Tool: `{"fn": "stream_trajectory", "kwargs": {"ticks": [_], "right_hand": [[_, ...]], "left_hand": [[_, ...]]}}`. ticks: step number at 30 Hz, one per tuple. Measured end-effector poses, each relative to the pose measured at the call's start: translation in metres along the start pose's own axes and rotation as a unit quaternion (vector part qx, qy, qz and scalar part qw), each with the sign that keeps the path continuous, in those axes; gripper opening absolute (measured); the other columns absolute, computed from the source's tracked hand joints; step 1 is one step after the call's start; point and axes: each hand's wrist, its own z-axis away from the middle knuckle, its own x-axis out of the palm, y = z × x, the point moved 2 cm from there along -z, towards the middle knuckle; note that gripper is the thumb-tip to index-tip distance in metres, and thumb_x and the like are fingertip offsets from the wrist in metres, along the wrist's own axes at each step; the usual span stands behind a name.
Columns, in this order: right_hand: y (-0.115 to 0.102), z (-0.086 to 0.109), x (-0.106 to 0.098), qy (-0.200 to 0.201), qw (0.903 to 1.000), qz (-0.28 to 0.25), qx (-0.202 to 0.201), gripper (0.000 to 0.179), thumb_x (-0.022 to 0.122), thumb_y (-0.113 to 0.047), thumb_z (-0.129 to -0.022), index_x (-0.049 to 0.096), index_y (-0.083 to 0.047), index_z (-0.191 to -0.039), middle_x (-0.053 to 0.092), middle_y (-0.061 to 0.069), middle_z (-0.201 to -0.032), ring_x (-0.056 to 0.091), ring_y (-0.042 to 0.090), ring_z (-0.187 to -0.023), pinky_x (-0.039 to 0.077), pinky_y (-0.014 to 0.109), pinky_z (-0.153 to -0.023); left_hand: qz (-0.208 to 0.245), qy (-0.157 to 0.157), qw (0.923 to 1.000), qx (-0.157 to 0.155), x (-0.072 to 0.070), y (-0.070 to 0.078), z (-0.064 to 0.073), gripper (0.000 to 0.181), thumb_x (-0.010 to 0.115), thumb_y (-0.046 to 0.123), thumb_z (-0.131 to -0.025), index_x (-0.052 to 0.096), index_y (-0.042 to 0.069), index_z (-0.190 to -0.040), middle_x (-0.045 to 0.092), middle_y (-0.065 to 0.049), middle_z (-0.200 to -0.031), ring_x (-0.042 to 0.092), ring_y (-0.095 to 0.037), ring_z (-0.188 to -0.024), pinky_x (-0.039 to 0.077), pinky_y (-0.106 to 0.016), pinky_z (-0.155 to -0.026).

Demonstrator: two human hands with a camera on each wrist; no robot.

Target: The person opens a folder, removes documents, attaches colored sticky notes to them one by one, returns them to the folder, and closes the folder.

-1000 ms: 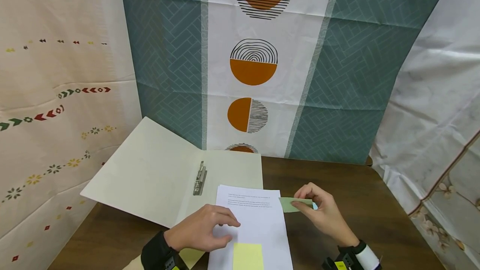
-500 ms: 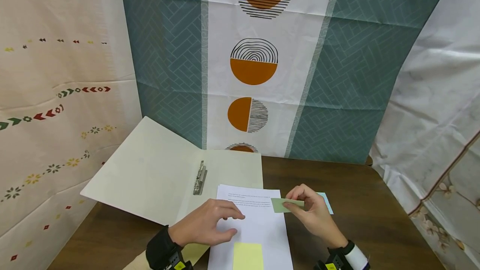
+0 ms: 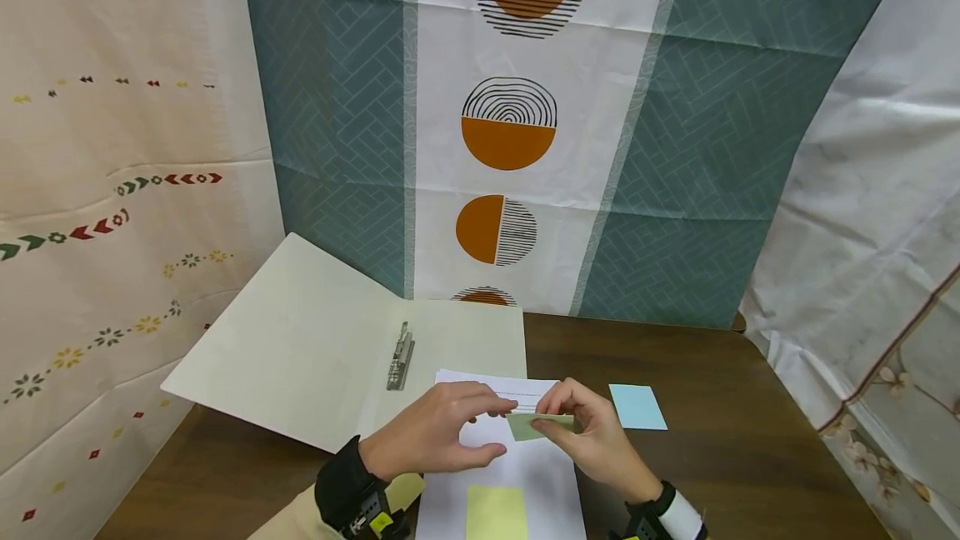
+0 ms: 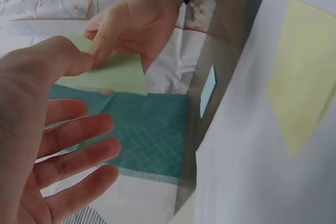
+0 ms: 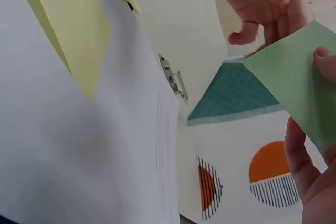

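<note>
My right hand (image 3: 600,448) pinches a pale green sticky note (image 3: 527,427) between thumb and fingers, above the printed white sheets (image 3: 450,507). In the right wrist view the thumb lies across the green note (image 5: 299,72). My left hand (image 3: 431,432) hovers over the paper at the note's left, thumb and fingers parted, holding nothing. From the left wrist view, I cannot tell whether its thumb touches the note (image 4: 123,77). A yellow sticky note (image 3: 497,515) lies on the top sheet. Another yellow piece (image 3: 405,490) shows partly behind the left wrist.
An open cream folder (image 3: 300,348) with a metal clip (image 3: 401,359) lies behind the paper. A light blue sticky note (image 3: 637,407) is on the brown table (image 3: 720,440), right of the sheets. Patterned cloths (image 3: 345,107) hang around the table.
My right hand has carried the green note leftward over the paper, uncovering the blue note. My left hand has moved right, towards the green note.
</note>
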Motion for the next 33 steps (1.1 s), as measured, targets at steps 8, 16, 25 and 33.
{"fn": "stream_trajectory", "kwargs": {"ticks": [8,16,25,33], "right_hand": [[0.001,-0.004,0.009,-0.018,0.9994,-0.011,-0.029,0.03,0.074,0.023,-0.092,0.059,-0.001,-0.098,0.07,0.018,-0.101,0.073,0.014,-0.094,0.06,0.028,-0.082],[0.0,-0.006,0.012,-0.017,0.9993,0.0,-0.034,0.031,0.076,0.023,-0.091,0.06,-0.002,-0.098,0.071,0.018,-0.099,0.072,0.014,-0.094,0.06,0.028,-0.081],[-0.001,-0.006,0.012,-0.023,0.9994,0.004,-0.023,0.03,0.077,0.021,-0.091,0.061,-0.003,-0.099,0.071,0.018,-0.1,0.074,0.013,-0.094,0.06,0.028,-0.085],[0.002,-0.002,0.0,-0.009,0.9991,0.027,0.031,0.046,0.085,0.016,-0.088,0.067,0.0,-0.128,0.078,0.019,-0.105,0.076,0.008,-0.094,0.059,0.028,-0.081]], "left_hand": [[-0.038,0.033,0.9982,0.033,0.003,0.009,-0.016,0.018,0.091,0.019,-0.096,0.087,0.011,-0.111,0.085,0.003,-0.096,0.076,-0.006,-0.085,0.052,-0.006,-0.079],[-0.054,0.043,0.9974,0.02,0.002,0.01,-0.016,0.006,0.092,0.017,-0.094,0.088,0.013,-0.098,0.083,0.005,-0.086,0.072,-0.004,-0.076,0.047,-0.005,-0.073],[-0.053,0.051,0.9968,0.033,0.003,0.007,-0.014,0.009,0.094,0.013,-0.091,0.088,0.014,-0.098,0.083,0.005,-0.084,0.071,-0.003,-0.076,0.046,-0.005,-0.072],[-0.037,0.133,0.9904,0.005,0.002,0.0,-0.006,0.011,0.092,0.005,-0.09,0.085,0.012,-0.095,0.083,0.002,-0.085,0.072,-0.005,-0.076,0.052,-0.011,-0.067]]}}
